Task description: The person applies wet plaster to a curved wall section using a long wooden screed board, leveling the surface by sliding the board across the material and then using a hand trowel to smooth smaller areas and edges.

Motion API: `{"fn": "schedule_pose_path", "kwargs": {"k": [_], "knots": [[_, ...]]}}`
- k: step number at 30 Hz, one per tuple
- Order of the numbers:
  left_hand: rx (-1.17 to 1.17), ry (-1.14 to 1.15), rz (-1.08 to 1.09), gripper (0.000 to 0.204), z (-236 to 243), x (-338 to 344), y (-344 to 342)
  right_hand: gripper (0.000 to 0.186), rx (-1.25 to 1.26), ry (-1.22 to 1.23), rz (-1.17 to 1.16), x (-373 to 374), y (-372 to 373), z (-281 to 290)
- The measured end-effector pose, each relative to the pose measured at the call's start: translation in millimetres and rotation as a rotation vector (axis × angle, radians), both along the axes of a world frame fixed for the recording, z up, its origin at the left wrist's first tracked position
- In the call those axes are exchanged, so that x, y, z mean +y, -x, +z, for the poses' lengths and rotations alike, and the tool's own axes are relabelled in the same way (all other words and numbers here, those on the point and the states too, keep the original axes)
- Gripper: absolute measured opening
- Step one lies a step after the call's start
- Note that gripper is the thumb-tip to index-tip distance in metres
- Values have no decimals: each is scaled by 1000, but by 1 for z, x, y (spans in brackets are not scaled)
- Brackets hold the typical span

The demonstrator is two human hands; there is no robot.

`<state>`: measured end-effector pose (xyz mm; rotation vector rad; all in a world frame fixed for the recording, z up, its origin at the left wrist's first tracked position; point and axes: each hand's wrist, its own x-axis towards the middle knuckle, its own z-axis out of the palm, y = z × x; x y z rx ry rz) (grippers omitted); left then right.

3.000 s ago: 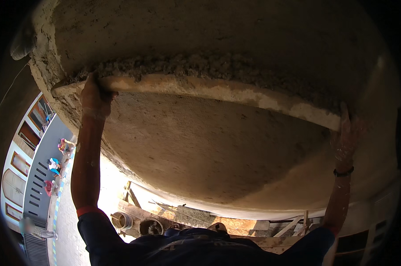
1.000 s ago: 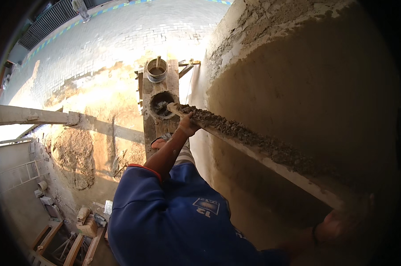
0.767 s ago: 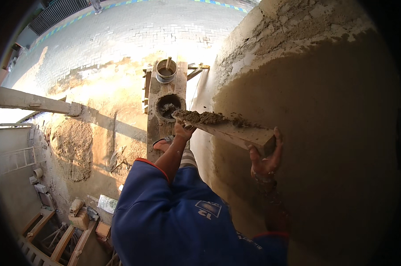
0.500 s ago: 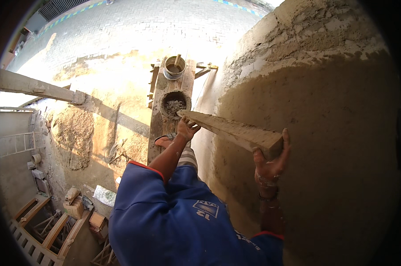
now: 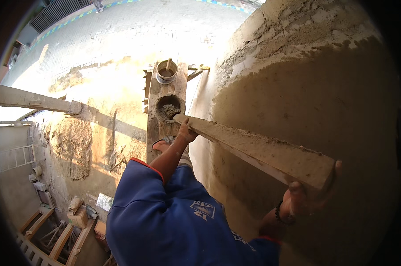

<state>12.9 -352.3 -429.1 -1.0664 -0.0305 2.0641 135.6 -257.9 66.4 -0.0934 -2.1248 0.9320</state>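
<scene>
A rough brown plastered wall (image 5: 298, 93) stands in shade at right. Bright sunlight falls on pale grey block paving (image 5: 138, 33) beyond and a tan earthy heap (image 5: 72, 148) at left.

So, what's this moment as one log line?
left hand: holding long board | right hand: supporting its other end | bucket: on wooden planks

Building site: partly plastered wall (image 5: 307, 97), plank scaffold (image 5: 180, 84), mortar bucket (image 5: 168, 99), sandy heap (image 5: 72, 148).

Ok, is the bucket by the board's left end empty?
No, partly full: lumpy grey mix lies in the bucket, below its rim.
</scene>
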Motion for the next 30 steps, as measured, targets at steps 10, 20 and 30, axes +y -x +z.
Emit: {"fn": "schedule_pose_path", "kwargs": {"k": [10, 20, 30], "knots": [[85, 363, -320, 32, 101, 54, -45, 69, 110, -193, -566, 58, -198, 48], [579, 747, -519, 52, 242, 153, -50, 56, 28, -439, -891, 57, -441, 17], [1123, 331, -433, 67, 398, 267, -65, 55, -844, -1115, -1593, 49, -497, -29]]}}
